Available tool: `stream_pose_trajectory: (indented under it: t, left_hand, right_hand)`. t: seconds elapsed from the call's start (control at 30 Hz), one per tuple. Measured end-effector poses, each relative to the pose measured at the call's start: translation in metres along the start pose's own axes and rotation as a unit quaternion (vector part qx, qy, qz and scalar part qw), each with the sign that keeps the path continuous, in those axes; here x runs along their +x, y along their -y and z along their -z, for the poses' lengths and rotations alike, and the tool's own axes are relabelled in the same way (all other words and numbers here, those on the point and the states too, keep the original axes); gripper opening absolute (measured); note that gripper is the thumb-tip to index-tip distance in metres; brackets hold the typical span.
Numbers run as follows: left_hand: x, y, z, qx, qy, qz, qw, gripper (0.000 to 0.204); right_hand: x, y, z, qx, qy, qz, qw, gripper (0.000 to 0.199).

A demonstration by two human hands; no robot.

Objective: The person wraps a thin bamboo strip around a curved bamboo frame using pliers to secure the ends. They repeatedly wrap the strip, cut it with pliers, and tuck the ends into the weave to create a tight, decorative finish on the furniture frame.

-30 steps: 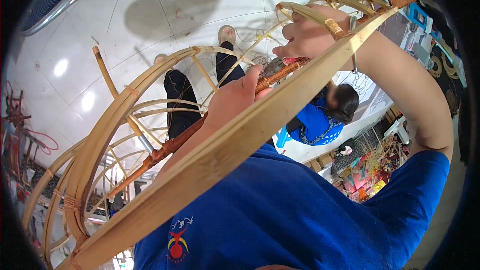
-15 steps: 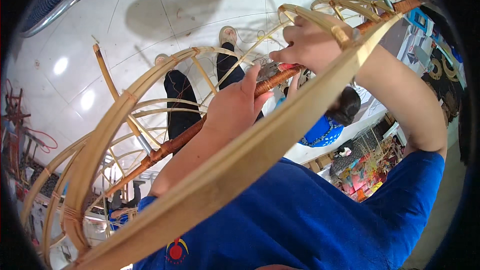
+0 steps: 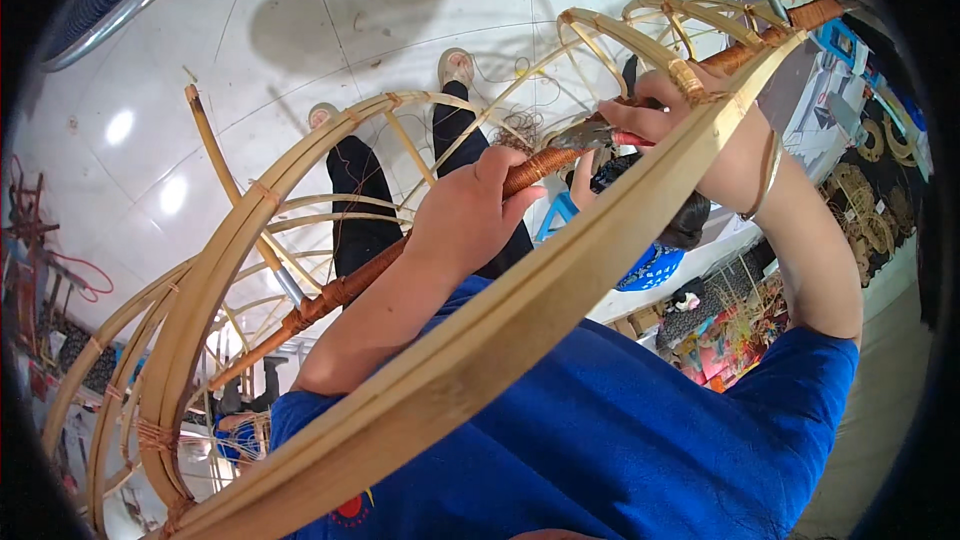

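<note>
Along the brown cord-wrapped rod (image 3: 540, 167): left hand (image 3: 462, 212) gripping it, right hand (image 3: 672, 122) holding probably red-handled grey metal cutters (image 3: 582, 134); a slip could nick the rod.

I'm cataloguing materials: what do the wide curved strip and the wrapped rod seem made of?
Wide curved strip: probably bamboo or wood, apparently unpainted; pale tan with lengthwise lines.
Wrapped rod: perhaps cane or cord outside, reddish-brown, slightly glossy, in tight coils; core unclear.

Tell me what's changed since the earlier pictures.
The right hand has moved rightward and lower in view, carrying the red-handled tool rightward; no grip visibly taken or released. The left hand stays on the wrapped pole; the bamboo frame stays nearly put.
</note>
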State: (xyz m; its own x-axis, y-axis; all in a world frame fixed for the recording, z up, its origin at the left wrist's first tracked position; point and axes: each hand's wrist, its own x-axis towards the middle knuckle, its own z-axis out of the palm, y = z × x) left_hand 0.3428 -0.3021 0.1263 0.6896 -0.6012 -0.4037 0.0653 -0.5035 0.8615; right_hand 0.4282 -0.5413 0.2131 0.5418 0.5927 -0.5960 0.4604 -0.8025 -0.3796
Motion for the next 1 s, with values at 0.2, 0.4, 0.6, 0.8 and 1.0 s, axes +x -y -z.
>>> stream_pose_trajectory:
  t: [0.2, 0.4, 0.6, 0.8, 1.0]
  left_hand:
    - [0.001, -0.008, -0.002, 0.013, -0.003, 0.019, 1.000, 0.038]
    - [0.005, -0.018, -0.001, 0.030, 0.014, 0.055, 0.998, 0.040]
    - [0.008, -0.024, -0.002, 0.031, 0.017, 0.049, 0.998, 0.038]
    - [0.008, -0.018, -0.003, 0.029, -0.009, -0.009, 1.000, 0.034]
    - [0.006, -0.012, -0.002, -0.010, 0.014, 0.013, 1.000, 0.036]
  right_hand:
    - [0.019, -0.006, -0.004, 0.025, -0.009, 0.060, 0.998, 0.016]
    - [0.043, -0.004, 0.018, 0.016, 0.080, 0.056, 0.995, 0.013]
    - [0.035, -0.006, 0.023, -0.030, 0.065, 0.090, 0.993, 0.012]
    - [0.032, 0.004, 0.031, -0.127, 0.082, 0.115, 0.982, 0.014]
    - [0.026, 0.014, 0.026, -0.111, 0.048, 0.058, 0.991, 0.016]
